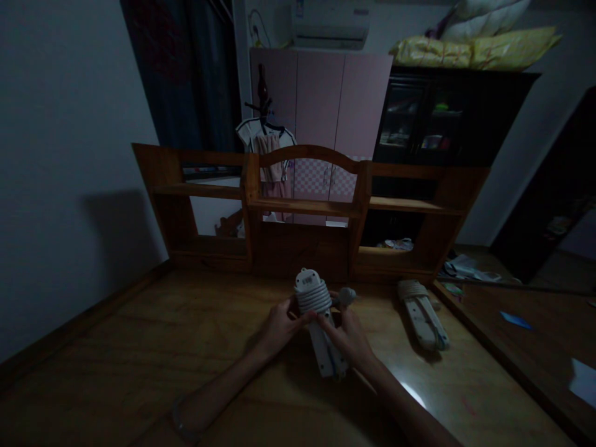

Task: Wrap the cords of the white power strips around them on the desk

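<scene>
A white power strip [321,347] is held between my two hands above the wooden surface, its underside with a small label facing up. Its grey-white cord [313,298] is wound in several turns around the far end. The plug [347,296] sticks out to the right of the coils. My left hand [284,320] grips the strip from the left, thumb on the coils' near edge. From the right, my right hand [347,335] closes on it just below the plug, its thumb meeting the left one. Fingers beneath the strip are partly hidden.
A second power strip [423,316], its cord wrapped round it, lies to the right on the wooden surface [186,347]. A wooden shelf unit [302,208] stands along the far edge. Beyond the right-hand edge, a blue card [516,320] and papers lie on another surface.
</scene>
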`<state>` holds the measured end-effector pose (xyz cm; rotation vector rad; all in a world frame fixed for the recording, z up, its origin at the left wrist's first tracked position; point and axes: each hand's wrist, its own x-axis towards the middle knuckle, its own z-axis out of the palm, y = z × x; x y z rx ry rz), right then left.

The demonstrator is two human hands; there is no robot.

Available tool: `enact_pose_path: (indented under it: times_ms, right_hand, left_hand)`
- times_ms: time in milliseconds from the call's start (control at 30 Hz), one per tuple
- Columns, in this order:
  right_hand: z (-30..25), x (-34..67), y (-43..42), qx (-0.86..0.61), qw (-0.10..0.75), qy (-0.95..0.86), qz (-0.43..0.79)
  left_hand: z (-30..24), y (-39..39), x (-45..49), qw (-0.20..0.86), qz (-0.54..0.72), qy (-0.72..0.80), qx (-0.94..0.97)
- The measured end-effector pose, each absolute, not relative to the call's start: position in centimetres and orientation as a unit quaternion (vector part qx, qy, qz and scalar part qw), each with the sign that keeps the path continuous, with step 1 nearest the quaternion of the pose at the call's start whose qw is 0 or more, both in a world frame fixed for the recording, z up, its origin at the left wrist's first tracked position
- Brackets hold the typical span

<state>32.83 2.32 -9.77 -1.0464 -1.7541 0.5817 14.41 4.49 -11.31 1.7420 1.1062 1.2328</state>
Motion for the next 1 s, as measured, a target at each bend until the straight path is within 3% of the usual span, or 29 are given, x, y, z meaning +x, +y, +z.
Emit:
enact_pose_path:
  times_ms: [1000]
  right_hand:
    - [-9.83, 32.86, 2.12, -0.434, 0.482, -0.718, 0.253]
  left_hand:
    - [-10.99, 4.22, 14.60, 0.392, 0.493, 0.398, 0.667]
